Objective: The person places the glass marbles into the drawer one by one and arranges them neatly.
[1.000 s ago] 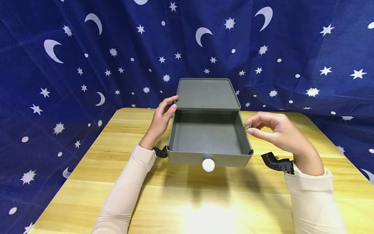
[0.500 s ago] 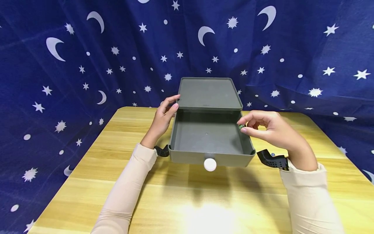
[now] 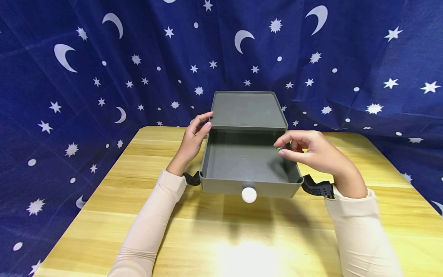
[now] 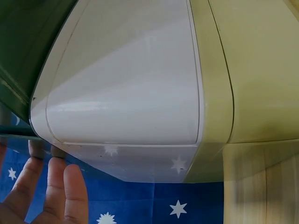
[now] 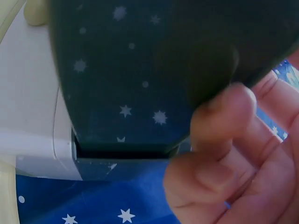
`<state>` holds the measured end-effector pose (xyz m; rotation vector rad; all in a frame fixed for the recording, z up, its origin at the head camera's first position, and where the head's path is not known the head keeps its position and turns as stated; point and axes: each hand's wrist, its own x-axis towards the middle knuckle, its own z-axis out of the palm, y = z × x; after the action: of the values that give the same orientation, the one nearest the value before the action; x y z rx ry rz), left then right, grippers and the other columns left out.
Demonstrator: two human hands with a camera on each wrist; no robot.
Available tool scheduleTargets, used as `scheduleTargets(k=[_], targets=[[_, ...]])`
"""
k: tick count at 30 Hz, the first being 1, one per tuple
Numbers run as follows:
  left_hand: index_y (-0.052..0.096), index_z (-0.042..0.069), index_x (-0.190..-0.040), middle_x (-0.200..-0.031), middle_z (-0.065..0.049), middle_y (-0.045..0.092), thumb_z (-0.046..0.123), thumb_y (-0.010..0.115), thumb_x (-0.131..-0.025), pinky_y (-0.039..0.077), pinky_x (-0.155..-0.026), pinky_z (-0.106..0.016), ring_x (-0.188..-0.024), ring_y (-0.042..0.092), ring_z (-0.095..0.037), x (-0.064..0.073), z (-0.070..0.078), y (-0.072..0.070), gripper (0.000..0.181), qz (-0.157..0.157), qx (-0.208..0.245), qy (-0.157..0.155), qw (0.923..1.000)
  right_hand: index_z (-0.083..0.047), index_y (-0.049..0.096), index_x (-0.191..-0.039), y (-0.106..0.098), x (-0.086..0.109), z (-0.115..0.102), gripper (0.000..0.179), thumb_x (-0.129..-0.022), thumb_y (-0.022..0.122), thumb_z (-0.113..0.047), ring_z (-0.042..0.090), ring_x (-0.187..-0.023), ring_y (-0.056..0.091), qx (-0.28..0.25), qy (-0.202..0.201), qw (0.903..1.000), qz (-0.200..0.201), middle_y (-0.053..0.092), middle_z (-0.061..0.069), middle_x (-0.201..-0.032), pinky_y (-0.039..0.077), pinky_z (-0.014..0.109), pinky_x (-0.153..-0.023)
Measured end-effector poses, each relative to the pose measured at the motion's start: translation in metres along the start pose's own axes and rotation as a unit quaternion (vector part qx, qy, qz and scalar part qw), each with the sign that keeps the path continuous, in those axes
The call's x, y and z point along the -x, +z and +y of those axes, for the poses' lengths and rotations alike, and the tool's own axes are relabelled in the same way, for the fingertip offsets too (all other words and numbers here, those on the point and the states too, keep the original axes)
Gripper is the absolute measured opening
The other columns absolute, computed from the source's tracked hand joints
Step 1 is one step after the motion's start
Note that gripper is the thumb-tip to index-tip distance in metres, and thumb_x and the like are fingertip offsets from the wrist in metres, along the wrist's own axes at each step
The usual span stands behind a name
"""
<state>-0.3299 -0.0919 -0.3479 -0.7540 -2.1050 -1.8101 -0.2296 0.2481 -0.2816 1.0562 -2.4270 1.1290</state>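
A grey drawer box [image 3: 247, 109] stands on the table with its drawer [image 3: 243, 161] pulled out toward me. A round white knob [image 3: 248, 195] sits on the drawer's front. My left hand [image 3: 190, 140] rests against the left side of the box; in the left wrist view its fingers [image 4: 74, 191] reach that side fairly straight. My right hand [image 3: 308, 152] pinches a small green marble [image 3: 278, 149] between thumb and fingertips over the right part of the drawer. In the right wrist view the right hand [image 5: 247, 154] shows, but the marble is hidden.
The wooden table [image 3: 135, 215] spreads around the box. A dark blue curtain [image 3: 155, 50] with moons and stars hangs behind and beside it. Black wrist mounts [image 3: 317, 187] stick out near both cuffs, the right one close to the drawer's front right corner.
My right hand has moved left with the green marble, from outside the drawer's right wall to over its inside. Small marbles glimpsed near the right wrist mount are now hidden. The left hand stays put.
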Motion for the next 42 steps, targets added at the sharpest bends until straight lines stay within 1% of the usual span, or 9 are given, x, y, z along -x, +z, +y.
scheduleTargets(k=[3, 4, 10, 15, 29, 36, 38, 42], targets=[[0.054, 0.001, -0.154, -0.153, -0.019, 0.051, 0.018, 0.054, -0.110, 0.047, -0.090, -0.031, -0.117, 0.057, -0.022, 0.000, 0.000, 0.000, 0.047, 0.001, 0.000, 0.000, 1.0000, -0.006, 0.079, -0.104, 0.001, -0.003, -0.001, 0.023, -0.087, 0.080, 0.010, 0.010, -0.056, 0.047, 0.010, 0.012, 0.9999, -0.002, 0.054, -0.007, -0.067, 0.038, 0.026, -0.053], [0.054, 0.001, -0.154, -0.153, -0.019, 0.051, 0.018, 0.054, -0.110, 0.047, -0.090, -0.031, -0.117, 0.057, -0.021, 0.000, 0.000, 0.000, 0.047, 0.002, 0.000, 0.000, 1.0000, -0.006, 0.079, -0.104, 0.002, -0.004, -0.002, 0.023, -0.088, 0.080, 0.009, 0.010, -0.055, 0.046, 0.013, 0.018, 0.9998, -0.003, 0.055, -0.008, -0.068, 0.038, 0.026, -0.053], [0.055, 0.000, -0.153, -0.154, -0.019, 0.051, 0.017, 0.054, -0.110, 0.047, -0.089, -0.030, -0.114, 0.057, -0.018, 0.000, 0.000, 0.000, 0.047, 0.006, 0.001, 0.001, 1.0000, -0.007, 0.080, -0.106, 0.004, -0.009, -0.003, 0.019, -0.090, 0.082, 0.004, 0.010, -0.056, 0.044, 0.034, 0.050, 0.9980, -0.017, 0.069, -0.008, -0.087, 0.039, 0.026, -0.053], [0.055, 0.000, -0.153, -0.154, -0.019, 0.052, 0.018, 0.054, -0.109, 0.047, -0.089, -0.030, -0.114, 0.057, -0.020, 0.000, 0.000, 0.000, 0.047, 0.006, 0.000, 0.001, 1.0000, -0.007, 0.080, -0.106, 0.005, -0.011, -0.005, 0.017, -0.091, 0.083, 0.000, 0.010, -0.056, 0.044, 0.043, 0.063, 0.9969, -0.017, 0.073, -0.004, -0.091, 0.039, 0.026, -0.053], [0.054, 0.001, -0.153, -0.153, -0.019, 0.051, 0.018, 0.054, -0.110, 0.048, -0.090, -0.030, -0.115, 0.057, -0.021, 0.001, 0.000, 0.002, 0.047, 0.003, 0.002, -0.002, 1.0000, -0.006, 0.080, -0.106, 0.007, -0.011, -0.004, 0.017, -0.090, 0.083, 0.001, 0.011, -0.057, 0.043, 0.037, 0.067, 0.9969, -0.017, 0.076, -0.002, -0.092, 0.038, 0.026, -0.053], [0.054, 0.001, -0.153, -0.154, -0.019, 0.051, 0.018, 0.054, -0.110, 0.048, -0.090, -0.031, -0.116, 0.057, -0.021, 0.000, 0.000, 0.001, 0.047, 0.003, 0.000, -0.001, 1.0000, -0.007, 0.080, -0.105, 0.005, -0.009, -0.003, 0.016, -0.092, 0.081, 0.002, 0.011, -0.057, 0.045, 0.038, 0.054, 0.9977, -0.013, 0.074, -0.006, -0.091, 0.040, 0.026, -0.054], [0.054, 0.000, -0.153, -0.154, -0.019, 0.051, 0.017, 0.054, -0.110, 0.048, -0.090, -0.031, -0.117, 0.057, -0.022, 0.000, 0.000, 0.001, 0.047, 0.003, 0.000, 0.000, 1.0000, -0.007, 0.080, -0.105, 0.005, -0.008, -0.003, 0.017, -0.092, 0.080, 0.004, 0.010, -0.057, 0.046, 0.037, 0.048, 0.9981, -0.008, 0.073, -0.008, -0.090, 0.040, 0.026, -0.054], [0.054, 0.000, -0.153, -0.155, -0.019, 0.050, 0.017, 0.054, -0.109, 0.048, -0.090, -0.031, -0.117, 0.057, -0.022, -0.001, 0.001, 0.001, 0.047, 0.003, 0.002, 0.000, 1.0000, -0.008, 0.081, -0.105, 0.003, -0.004, -0.003, 0.020, -0.091, 0.079, 0.006, 0.011, -0.058, 0.048, 0.033, 0.038, 0.9987, 0.004, 0.069, -0.009, -0.082, 0.040, 0.026, -0.055]])
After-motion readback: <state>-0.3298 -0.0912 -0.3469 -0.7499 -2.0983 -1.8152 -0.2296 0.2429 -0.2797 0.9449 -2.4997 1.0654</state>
